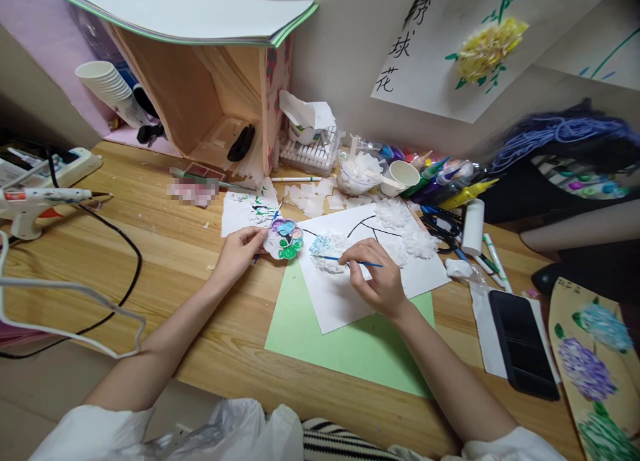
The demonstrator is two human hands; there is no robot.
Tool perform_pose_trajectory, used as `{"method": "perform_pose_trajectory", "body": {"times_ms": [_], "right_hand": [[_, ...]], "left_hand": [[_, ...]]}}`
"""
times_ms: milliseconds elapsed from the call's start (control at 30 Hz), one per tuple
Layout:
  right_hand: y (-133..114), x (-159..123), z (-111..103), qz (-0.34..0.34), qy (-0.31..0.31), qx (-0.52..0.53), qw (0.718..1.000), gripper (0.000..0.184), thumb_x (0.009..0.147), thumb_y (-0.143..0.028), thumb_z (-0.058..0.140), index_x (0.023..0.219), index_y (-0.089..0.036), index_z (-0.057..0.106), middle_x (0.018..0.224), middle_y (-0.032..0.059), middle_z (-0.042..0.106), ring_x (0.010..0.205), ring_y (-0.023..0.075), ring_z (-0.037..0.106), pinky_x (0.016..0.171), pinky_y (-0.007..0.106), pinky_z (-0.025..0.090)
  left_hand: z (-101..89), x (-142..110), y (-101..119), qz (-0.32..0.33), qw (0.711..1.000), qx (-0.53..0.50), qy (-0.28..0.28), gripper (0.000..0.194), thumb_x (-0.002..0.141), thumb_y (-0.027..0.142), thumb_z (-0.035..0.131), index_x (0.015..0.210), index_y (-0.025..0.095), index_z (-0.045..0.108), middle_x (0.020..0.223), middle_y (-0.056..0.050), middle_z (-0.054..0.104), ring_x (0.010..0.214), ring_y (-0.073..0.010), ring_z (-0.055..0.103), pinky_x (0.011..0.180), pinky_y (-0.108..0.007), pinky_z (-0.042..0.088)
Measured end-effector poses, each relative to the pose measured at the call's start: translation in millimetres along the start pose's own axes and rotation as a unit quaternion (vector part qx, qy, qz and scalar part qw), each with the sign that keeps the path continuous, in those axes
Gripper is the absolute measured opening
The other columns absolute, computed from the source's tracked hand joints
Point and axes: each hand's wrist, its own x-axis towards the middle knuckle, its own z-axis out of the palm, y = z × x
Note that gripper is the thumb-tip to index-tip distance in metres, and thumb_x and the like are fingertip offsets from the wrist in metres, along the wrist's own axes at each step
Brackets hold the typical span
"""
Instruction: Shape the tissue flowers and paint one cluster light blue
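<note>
My left hand [243, 249] pinches the edge of a small flower-shaped paint palette [273, 247] with blue, purple and green paint in its wells. A second blue-handled brush [277, 213] sticks up beside my fingers; whether they grip it too I cannot tell. In my right hand [373, 274] is a thin blue paintbrush [327, 257], its tip at a white paper flower partly tinted light blue [324, 244]. That flower sits on a white sheet [330, 307] with black painted stems and more white paper flowers [419, 239]. Under the sheet lies green paper [300, 334].
A glue gun [40, 204] and its cable lie at left. Behind are paper scraps [313, 197], a paper cup [403, 175] and paint bottles [465, 193]. Scissors [440, 224] and a black phone-like slab [523, 341] lie at right. An open box [200, 81] stands at back left.
</note>
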Motion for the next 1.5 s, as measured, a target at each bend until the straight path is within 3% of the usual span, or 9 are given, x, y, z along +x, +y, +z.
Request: {"method": "perform_pose_trajectory", "body": {"times_ms": [1500], "right_hand": [[2.2, -1.3, -1.6, -0.01, -0.005, -0.005, 1.0, 0.02, 0.076, -0.003, 0.046, 0.085, -0.019, 0.053, 0.072, 0.0042, 0.059, 0.072, 0.0173, 0.05, 0.064, 0.033, 0.045]], "left_hand": [[0.7, -1.7, 0.1, 0.001, 1.0, 0.002, -0.009, 0.038, 0.063, 0.051, 0.067, 0.076, 0.015, 0.066, 0.073, -0.002, 0.068, 0.066, -0.0154, 0.061, 0.068, -0.026, 0.052]]}}
